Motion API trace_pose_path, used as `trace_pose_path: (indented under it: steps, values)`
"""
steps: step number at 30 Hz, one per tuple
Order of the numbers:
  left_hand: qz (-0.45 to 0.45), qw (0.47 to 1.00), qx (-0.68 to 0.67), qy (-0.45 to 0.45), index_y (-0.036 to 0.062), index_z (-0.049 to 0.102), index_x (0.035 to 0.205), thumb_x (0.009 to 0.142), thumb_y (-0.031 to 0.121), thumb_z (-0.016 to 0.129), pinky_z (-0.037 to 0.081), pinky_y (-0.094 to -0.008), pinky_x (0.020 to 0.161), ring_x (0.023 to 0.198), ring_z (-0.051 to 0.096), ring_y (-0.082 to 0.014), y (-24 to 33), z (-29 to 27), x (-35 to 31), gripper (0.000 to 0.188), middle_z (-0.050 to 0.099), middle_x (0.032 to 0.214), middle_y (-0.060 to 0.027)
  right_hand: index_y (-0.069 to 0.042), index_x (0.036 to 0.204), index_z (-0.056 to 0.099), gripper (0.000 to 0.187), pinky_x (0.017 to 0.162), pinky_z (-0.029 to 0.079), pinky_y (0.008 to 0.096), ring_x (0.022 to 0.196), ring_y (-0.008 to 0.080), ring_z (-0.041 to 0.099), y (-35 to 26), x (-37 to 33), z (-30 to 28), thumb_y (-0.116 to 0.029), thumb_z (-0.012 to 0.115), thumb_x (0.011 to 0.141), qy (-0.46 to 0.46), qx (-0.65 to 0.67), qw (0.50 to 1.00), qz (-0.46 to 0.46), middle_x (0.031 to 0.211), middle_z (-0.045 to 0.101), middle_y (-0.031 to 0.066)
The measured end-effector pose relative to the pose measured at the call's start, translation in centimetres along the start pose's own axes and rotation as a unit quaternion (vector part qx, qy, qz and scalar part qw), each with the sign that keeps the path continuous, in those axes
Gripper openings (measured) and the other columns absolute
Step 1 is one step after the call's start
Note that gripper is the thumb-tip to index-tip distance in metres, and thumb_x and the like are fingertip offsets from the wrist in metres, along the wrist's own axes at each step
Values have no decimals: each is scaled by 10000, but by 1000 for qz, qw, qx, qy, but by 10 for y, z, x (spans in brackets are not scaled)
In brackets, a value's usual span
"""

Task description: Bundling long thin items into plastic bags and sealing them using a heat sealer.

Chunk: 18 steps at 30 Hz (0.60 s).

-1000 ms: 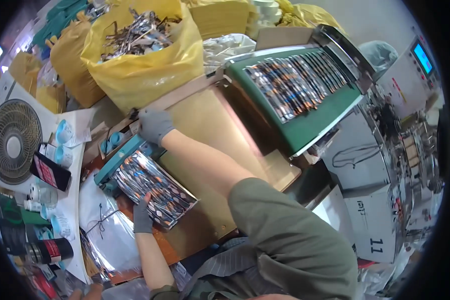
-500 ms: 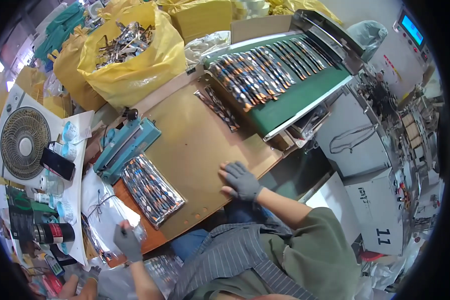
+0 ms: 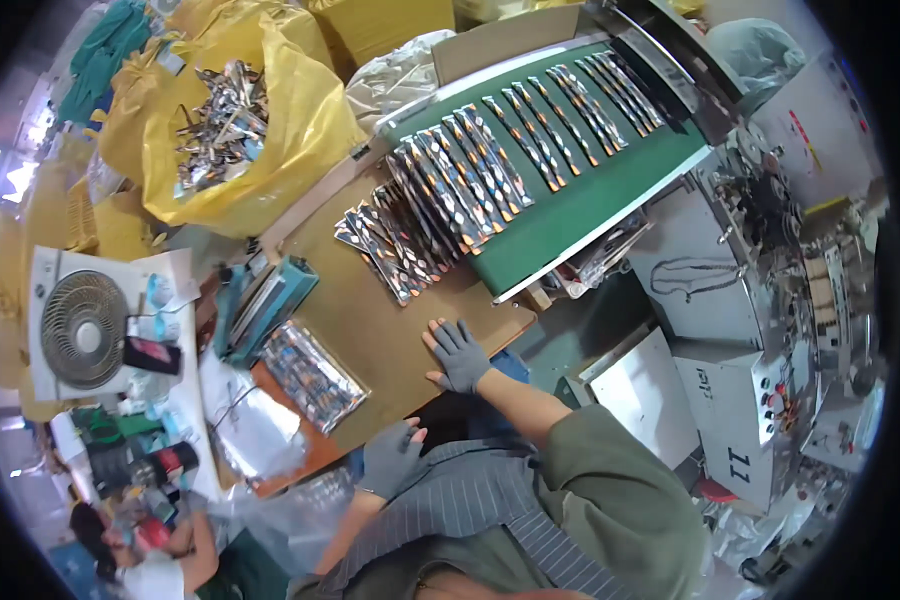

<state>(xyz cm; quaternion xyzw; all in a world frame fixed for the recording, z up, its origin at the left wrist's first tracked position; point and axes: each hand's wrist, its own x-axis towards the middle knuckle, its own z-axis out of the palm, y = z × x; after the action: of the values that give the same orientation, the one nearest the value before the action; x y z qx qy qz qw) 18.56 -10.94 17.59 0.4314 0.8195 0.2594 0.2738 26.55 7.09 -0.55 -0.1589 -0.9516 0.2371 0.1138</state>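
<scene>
My right hand point(image 3: 458, 357), in a grey fingertip-less glove, lies open with spread fingers on the brown board point(image 3: 360, 340) near its front edge. My left hand point(image 3: 392, 460), gloved alike, hovers before my striped apron; its fingers are loosely bent, with nothing visible in them. Beyond my right hand, a loose heap of narrow patterned strip packets point(image 3: 395, 250) lies on the board at the belt's end. More strip packets point(image 3: 470, 170) lie in rows on the green conveyor belt point(image 3: 560, 225). A clear bag packed with strips point(image 3: 315, 375) rests left of my hands.
A teal bar sealer point(image 3: 270, 305) stands at the board's left, beside clear plastic bags point(image 3: 255, 425). A fan point(image 3: 85, 330) and a phone point(image 3: 152, 355) are farther left. A yellow sack of strips point(image 3: 300, 130) stands behind. Another person point(image 3: 160, 550) sits at lower left.
My left hand has moved right, from the clear plastic bags to my apron. My right hand stays on the board. More strips have come off the belt onto the board, forming a larger heap.
</scene>
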Motion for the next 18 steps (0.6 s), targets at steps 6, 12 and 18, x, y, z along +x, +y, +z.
trace_pose_path:
  steps: [6, 12, 18]
  values:
    - [-163, 982, -32, -89, 41, 633, 1031, 842, 309, 605, 498, -353, 727, 830, 645, -305, 116, -31, -74, 329, 660, 918, -152, -14, 1207, 524, 739, 942, 422, 394, 1138, 341, 528, -12, 31, -109, -625, 501, 791, -339, 222, 900, 161, 1229, 532, 239]
    - [-225, 966, -2, -131, 59, 631, 1085, 842, 359, 607, 476, -351, 829, 956, 633, -275, 163, -18, -92, 387, 660, 995, -145, -6, 1210, 532, 736, 795, 487, 375, 918, 301, 621, 53, -130, -135, -628, 483, 819, -151, 308, 880, 328, 1102, 598, 214]
    - [-139, 984, -39, -103, 18, 643, 1043, 832, 307, 623, 485, -332, 773, 858, 646, -251, 148, 17, -153, 357, 671, 915, -163, 29, 1074, 616, 653, 702, 517, 362, 844, 273, 665, 94, -399, -205, -567, 535, 819, -123, 217, 686, 684, 1009, 638, 195]
